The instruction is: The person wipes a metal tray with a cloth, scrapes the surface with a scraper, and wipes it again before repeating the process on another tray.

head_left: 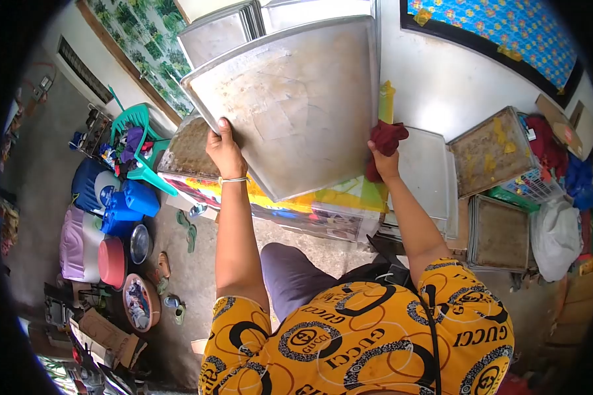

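A large metal baking tray (303,105) is tilted up in front of me, its flat face stained and scuffed. My left hand (225,150) grips its left edge, thumb on the face and fingers hidden behind. At the opposite edge, my right hand (384,161) is closed around a bunched dark red cloth (389,137). The lower corner of the tray overlaps a low table with a colourful printed cover (296,214). Behind the held tray, more metal trays (221,33) lean upright against the wall.
A browned tray (190,150) lies on the table's left end. To the right stand pale trays (423,172), a tray with yellow tape (494,151) and a tray stack (501,230). On the left are a green chair (153,172) with clothes, blue jugs (138,197), basins (112,260) and slippers.
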`<action>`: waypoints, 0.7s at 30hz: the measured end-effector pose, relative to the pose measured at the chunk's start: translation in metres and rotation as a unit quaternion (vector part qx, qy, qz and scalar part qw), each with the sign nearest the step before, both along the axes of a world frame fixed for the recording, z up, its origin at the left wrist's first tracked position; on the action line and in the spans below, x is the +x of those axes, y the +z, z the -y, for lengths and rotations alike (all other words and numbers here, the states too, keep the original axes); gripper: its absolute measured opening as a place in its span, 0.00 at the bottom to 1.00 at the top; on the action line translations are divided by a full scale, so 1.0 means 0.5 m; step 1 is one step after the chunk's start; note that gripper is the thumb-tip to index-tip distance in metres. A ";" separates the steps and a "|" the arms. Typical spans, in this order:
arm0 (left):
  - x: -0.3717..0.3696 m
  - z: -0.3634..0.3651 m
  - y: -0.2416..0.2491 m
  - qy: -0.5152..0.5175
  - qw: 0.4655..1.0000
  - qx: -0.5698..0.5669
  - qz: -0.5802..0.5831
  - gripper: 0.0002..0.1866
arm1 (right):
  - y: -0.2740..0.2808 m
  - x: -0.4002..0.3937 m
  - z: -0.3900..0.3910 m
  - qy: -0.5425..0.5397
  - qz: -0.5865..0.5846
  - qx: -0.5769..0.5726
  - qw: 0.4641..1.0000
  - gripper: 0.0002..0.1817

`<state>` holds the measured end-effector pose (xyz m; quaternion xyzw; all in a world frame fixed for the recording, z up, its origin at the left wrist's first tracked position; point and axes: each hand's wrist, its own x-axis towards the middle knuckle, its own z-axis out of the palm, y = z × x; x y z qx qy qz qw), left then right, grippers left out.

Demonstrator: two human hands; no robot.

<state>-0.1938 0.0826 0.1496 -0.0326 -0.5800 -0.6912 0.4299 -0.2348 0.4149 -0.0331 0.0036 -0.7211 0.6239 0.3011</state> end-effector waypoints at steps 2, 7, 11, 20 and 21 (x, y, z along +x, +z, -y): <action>0.001 -0.004 0.006 0.000 1.000 -0.006 -0.001 0.15 | -0.015 0.006 -0.011 0.022 0.035 0.029 0.999 0.24; -0.006 0.013 -0.005 0.017 0.999 -0.030 0.020 0.15 | -0.001 0.048 -0.053 0.022 0.096 0.091 0.991 0.23; -0.003 0.019 -0.009 0.000 0.999 -0.027 0.027 0.17 | 0.118 0.068 -0.043 -0.104 0.029 0.061 0.992 0.27; 0.014 0.008 -0.011 0.008 0.998 -0.025 0.062 0.25 | 0.445 0.018 0.125 -0.295 -0.175 0.365 0.865 0.36; 0.016 -0.003 -0.006 0.009 0.998 -0.018 0.055 0.25 | 0.446 0.025 0.161 -0.284 -0.162 0.416 0.849 0.33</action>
